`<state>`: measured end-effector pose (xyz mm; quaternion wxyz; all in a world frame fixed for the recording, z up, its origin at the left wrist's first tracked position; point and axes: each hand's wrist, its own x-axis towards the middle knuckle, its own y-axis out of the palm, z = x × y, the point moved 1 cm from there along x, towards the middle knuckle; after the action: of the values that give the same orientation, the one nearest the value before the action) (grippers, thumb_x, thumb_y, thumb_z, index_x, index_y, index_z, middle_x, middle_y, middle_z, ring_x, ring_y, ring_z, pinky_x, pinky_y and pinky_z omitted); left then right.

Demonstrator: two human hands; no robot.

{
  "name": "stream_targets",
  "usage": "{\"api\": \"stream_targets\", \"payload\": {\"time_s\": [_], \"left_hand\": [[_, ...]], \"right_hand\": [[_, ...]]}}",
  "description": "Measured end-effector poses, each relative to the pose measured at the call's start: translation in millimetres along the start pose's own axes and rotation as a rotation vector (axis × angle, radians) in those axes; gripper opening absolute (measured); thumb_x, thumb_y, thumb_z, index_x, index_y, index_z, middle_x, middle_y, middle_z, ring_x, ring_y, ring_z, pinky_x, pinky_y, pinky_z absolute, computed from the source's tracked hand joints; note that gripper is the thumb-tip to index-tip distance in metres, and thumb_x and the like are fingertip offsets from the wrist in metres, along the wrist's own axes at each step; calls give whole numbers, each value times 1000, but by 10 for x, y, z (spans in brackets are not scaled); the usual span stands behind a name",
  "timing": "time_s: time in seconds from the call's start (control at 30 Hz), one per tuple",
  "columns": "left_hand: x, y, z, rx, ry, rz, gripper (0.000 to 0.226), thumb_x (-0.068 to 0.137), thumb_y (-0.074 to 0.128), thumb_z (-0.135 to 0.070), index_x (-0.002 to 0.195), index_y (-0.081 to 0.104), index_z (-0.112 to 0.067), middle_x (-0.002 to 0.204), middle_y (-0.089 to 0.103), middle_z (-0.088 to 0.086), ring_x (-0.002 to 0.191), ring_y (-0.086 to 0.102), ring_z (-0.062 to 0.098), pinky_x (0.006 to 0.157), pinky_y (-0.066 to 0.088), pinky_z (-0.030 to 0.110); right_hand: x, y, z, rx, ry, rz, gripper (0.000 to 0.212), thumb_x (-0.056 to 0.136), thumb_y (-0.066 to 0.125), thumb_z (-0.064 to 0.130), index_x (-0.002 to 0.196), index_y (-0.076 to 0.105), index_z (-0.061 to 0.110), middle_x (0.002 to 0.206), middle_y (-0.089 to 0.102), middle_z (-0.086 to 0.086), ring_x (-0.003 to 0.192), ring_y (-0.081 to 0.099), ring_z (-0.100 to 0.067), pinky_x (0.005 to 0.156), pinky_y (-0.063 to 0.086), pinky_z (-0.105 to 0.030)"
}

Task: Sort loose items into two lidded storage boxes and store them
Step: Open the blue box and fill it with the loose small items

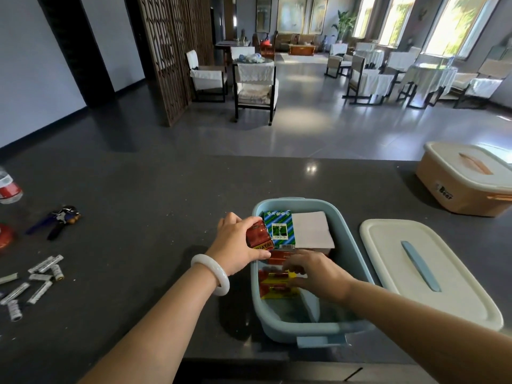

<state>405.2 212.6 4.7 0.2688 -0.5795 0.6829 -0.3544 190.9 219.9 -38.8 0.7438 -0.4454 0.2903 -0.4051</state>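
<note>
At lower centre of the frame, the left hand [238, 241] is grasping a red packet [259, 234] over the blue box [288, 329]; the right hand [321, 277] is pinching a yellow-red packet [277, 276] inside, probably aligning rows.

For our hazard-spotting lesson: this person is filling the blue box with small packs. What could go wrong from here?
1. The left hand grips a red pack at the blue box rim; it might catch and drop outside.
2. The right hand is among the red-and-yellow packs inside, so the hands may collide.
3. Loose batteries could roll away.
</note>
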Motion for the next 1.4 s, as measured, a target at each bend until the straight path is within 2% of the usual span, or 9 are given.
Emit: {"api": "stream_targets", "payload": {"time_s": [0.13,0.23,0.43,0.57,0.8,0.9,1.07,1.23,1.4], "left_hand": [[5,6,-143,-17,66,-11,80,73,79,-46,142,40,-35,112,33,-7,114,28,10,105,36,35],[-2,107,-299,-20,98,52,83,72,79,-48,143,37,-37,114,33,-8,118,29,12,107,35,38],[-6,628,-617,51,142,278,85,66,83,-47,138,42,-30,120,37,-5,121,34,18,109,34,40],[59,892,-645,78,80,315,81,64,85,-44,131,47,-19,126,40,-1,121,36,18,108,35,41],[173,1184,-557,-16,26,344,64,63,85,-44,116,50,-33,119,46,-13,113,46,10,98,42,30],[210,1303,-524,-41,14,375,62,61,87,-41,109,49,-38,112,53,-18,109,53,9,92,43,26],[249,1465,-560,85,24,355,73,63,83,-44,127,53,-29,129,53,-5,118,50,18,103,43,40],[242,1556,-476,98,-71,336,73,70,81,-36,135,47,-33,139,37,1,126,44,27,109,37,41],[277,1577,-453,166,-61,339,72,69,78,-45,133,46,-39,137,43,5,124,45,31,107,38,45]], "right_hand": [[-164,-424,-105,-6,16,-420,15,88,68,27,102,70,23,96,54,12,88,52,-7,80,46,-26],[-207,-643,-360,-25,257,-634,25,87,68,23,111,64,17,105,51,4,103,46,-17,85,40,-30],[-244,-533,-698,98,501,-488,51,86,65,27,133,47,24,127,45,-3,123,37,-24,98,38,-39],[-267,-425,-708,220,525,-479,54,86,64,25,136,44,31,115,48,5,113,50,-21,92,42,-35],[-305,-359,-698,384,543,-507,47,94,58,24,137,44,33,103,59,4,85,53,-11,68,40,-20],[-322,-358,-695,430,533,-514,47,94,58,24,138,43,33,100,57,7,86,53,-11,73,38,-22],[-330,-349,-714,457,534,-521,48,94,58,25,138,42,36,103,55,12,79,51,-2,60,34,-10],[-322,-345,-726,467,541,-519,48,94,59,27,138,43,35,107,57,9,86,52,-9,73,37,-20],[-317,-340,-733,479,553,-512,48,94,59,28,138,42,37,104,56,11,78,50,0,58,31,-6]]}}
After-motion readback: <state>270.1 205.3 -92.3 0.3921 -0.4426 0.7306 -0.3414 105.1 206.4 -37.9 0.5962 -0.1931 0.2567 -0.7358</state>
